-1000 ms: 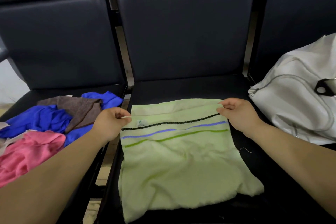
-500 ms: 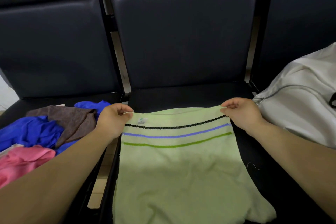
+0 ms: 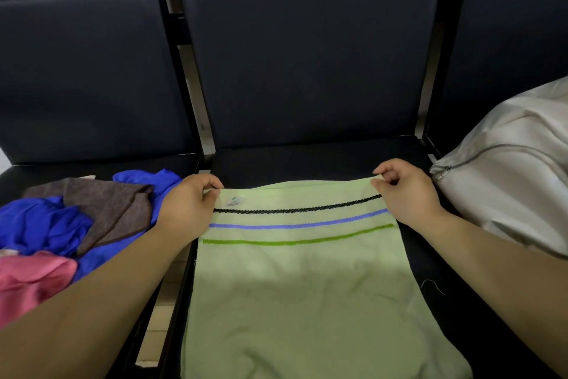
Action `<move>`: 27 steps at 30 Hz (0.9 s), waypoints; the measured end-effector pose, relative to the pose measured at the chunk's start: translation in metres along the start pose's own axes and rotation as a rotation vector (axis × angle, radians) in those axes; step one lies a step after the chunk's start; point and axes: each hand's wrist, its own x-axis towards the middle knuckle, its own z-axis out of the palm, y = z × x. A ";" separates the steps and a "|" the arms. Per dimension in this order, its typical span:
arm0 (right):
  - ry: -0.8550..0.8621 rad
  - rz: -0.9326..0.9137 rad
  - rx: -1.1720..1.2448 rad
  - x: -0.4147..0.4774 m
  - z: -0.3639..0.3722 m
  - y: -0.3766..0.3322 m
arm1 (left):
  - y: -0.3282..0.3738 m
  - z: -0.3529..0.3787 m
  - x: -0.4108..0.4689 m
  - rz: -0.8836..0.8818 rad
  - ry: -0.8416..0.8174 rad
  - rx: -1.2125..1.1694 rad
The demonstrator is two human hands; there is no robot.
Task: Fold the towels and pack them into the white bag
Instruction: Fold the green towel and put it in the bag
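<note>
One pale green towel (image 3: pixel 295 286) lies spread on the middle black seat (image 3: pixel 307 160). It fills the lower centre of the frame, and its near end runs off the bottom edge. Three thin stripes (image 3: pixel 295 226), black, blue and green, cross it close to its far edge. The left hand (image 3: pixel 187 209) pinches the far left corner between thumb and curled fingers. The right hand (image 3: pixel 405 194) pinches the far right corner the same way, so the far edge is stretched straight between them.

At the left of the frame, on the neighbouring seat (image 3: pixel 46 172), sits a loose heap of unfolded towels. It holds a blue towel (image 3: pixel 40 225), a brown towel (image 3: pixel 113 206) lying over it, and a pink towel (image 3: pixel 27 280) nearest the lower left edge. At the right edge rests the white bag (image 3: pixel 507 194), with its zipper (image 3: pixel 479 154) showing. Whether the bag is open, or holds anything, cannot be told from this view.

Judged from this, the task is at an early stage. The green towel looks flat and unfolded, at most squared up for a first fold. No folded towel is in sight. What is left is to fold this one, fold each towel in the heap, and put them all into the bag.
</note>
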 end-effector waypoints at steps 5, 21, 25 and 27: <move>0.022 -0.048 -0.016 0.000 0.004 0.003 | -0.002 0.005 0.002 0.006 0.044 0.006; -0.185 -0.137 -0.398 -0.004 -0.003 -0.007 | 0.002 -0.004 0.005 -0.075 -0.137 -0.009; -0.224 -0.052 -0.183 -0.011 -0.024 -0.014 | 0.002 -0.028 -0.010 -0.078 -0.105 -0.169; -0.226 -0.058 -0.134 -0.019 -0.039 -0.023 | 0.010 -0.046 -0.020 -0.064 -0.089 -0.203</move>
